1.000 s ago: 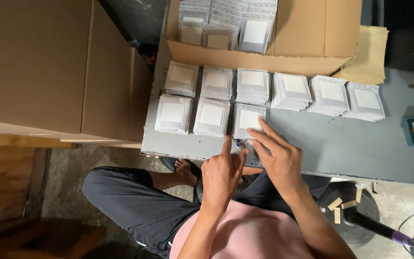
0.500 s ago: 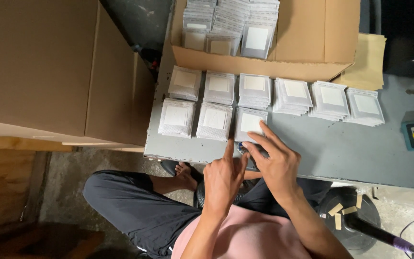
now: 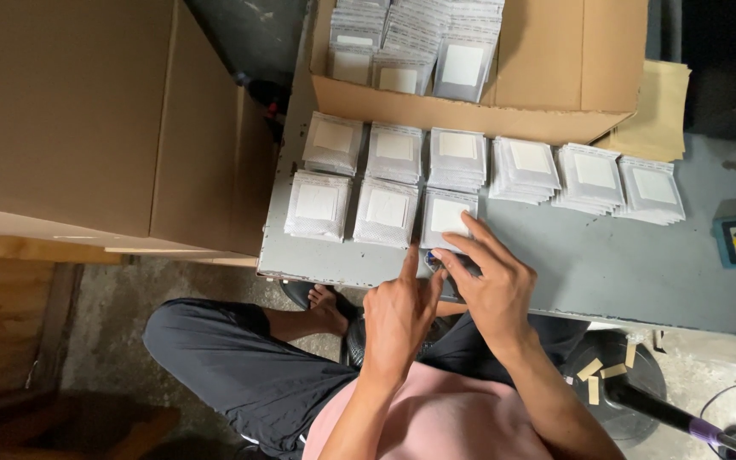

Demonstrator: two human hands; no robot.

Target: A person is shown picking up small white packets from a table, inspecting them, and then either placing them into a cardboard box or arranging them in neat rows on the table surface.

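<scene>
— Grip first: what do the hands hold?

— Neither closes on anything. The right hand (image 3: 491, 285) lies spread, fingertips on the nearest stack of white square packets (image 3: 446, 218); the left hand (image 3: 398, 311) points one finger beside it.

— Where is that stack?

— At the near edge of the grey metal counter (image 3: 589, 264), well below the open brown cardboard box (image 3: 555, 77) and just beside more packet stacks (image 3: 385, 211).
</scene>
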